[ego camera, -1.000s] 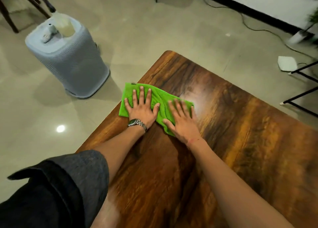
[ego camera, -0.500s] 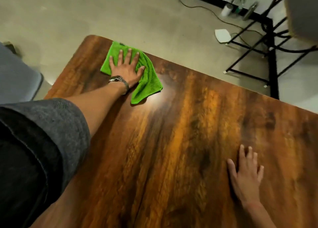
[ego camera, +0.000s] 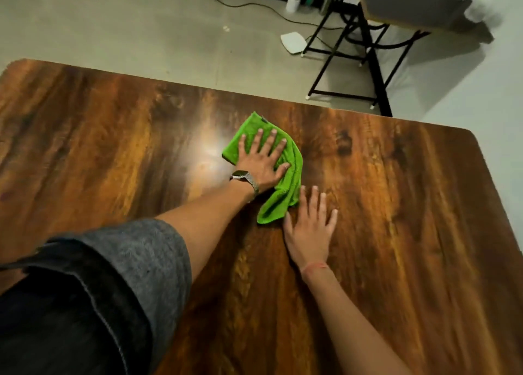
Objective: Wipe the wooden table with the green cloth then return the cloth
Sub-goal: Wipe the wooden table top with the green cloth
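The green cloth (ego camera: pixel 285 188) lies crumpled on the wooden table (ego camera: pixel 396 210), near the middle of its far half. My left hand (ego camera: pixel 261 159), with a metal watch on the wrist, presses flat on the cloth with fingers spread. My right hand (ego camera: pixel 310 224) rests flat on the bare wood just right of and below the cloth, its fingertips at the cloth's lower edge.
Beyond the table's far edge is grey floor with a cable (ego camera: pixel 254 6), a white flat device (ego camera: pixel 293 42) and a black metal frame (ego camera: pixel 365 63) under a grey seat at the upper right. The table's right corner (ego camera: pixel 469 134) is rounded.
My left hand has slid the cloth from the far left corner toward the table's middle. My right hand now sits next to the cloth. The view has swung right.
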